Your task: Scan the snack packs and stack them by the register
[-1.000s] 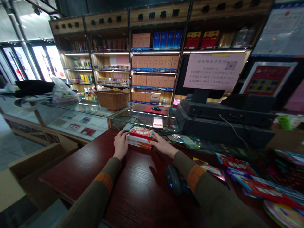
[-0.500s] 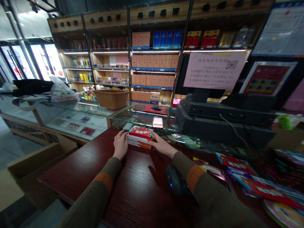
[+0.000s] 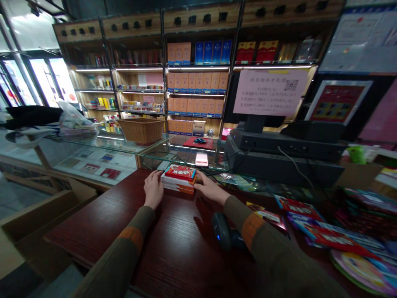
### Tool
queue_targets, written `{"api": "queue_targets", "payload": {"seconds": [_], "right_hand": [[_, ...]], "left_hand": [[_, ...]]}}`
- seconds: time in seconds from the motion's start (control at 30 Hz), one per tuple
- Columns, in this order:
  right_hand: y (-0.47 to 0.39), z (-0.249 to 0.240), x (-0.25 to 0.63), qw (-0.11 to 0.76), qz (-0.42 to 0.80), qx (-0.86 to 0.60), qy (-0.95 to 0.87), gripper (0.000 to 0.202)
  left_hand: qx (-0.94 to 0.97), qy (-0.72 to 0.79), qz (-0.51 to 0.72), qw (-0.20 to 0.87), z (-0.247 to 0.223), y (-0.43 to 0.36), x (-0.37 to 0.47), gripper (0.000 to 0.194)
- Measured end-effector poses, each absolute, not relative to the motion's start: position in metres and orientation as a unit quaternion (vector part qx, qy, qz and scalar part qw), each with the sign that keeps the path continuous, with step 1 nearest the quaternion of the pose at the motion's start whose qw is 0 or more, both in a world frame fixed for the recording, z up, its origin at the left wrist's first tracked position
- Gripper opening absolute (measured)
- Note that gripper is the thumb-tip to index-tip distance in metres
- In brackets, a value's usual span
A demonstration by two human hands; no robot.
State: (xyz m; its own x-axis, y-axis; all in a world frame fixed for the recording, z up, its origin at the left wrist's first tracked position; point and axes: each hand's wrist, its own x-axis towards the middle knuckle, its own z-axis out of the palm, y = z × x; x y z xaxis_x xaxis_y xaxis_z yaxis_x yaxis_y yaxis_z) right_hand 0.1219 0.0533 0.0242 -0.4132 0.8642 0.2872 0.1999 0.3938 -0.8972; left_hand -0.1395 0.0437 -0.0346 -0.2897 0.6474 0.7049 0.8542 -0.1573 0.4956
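Observation:
A small stack of white and orange boxes (image 3: 176, 183) rests on the dark wooden table (image 3: 173, 236). On top of it lies a red packet (image 3: 180, 171) with white lettering. My left hand (image 3: 153, 189) grips the left end of the stack, fingers bent against its side. At the right end, my right hand (image 3: 211, 188) holds it with the thumb towards me; its other fingers are partly hidden behind. Near my right forearm a black handheld barcode scanner (image 3: 222, 231) lies on the table.
Colourful flat packets (image 3: 328, 236) lie at the right, beside a dark monitor base (image 3: 285, 157). Behind the table stands a glass display counter (image 3: 151, 155) with a wicker basket (image 3: 142, 130) on it. An open cardboard box (image 3: 46, 215) sits lower left.
The view has shifted slightly, so the scene sits a little further left. The red packet's top shows more fully between my hands, which stay at the stack's ends.

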Motion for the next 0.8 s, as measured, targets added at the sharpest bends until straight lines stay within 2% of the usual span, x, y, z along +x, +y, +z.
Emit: {"api": "queue_targets", "payload": {"seconds": [0.1,0.3,0.8], "right_hand": [[0.045,0.030,0.132,0.360,0.390,-0.385,-0.755,0.075],[0.037,0.027,0.161,0.331,0.347,-0.433,-0.763,0.074],[0.004,0.023,0.262,0.357,0.305,-0.474,-0.745,0.066]], "left_hand": [[-0.592,-0.641,-0.476,0.109,-0.026,0.039,-0.129,0.043],[-0.631,-0.610,-0.468,0.106,-0.009,0.031,-0.098,0.039],[-0.727,-0.539,-0.424,0.025,0.015,0.023,-0.004,0.031]]}}
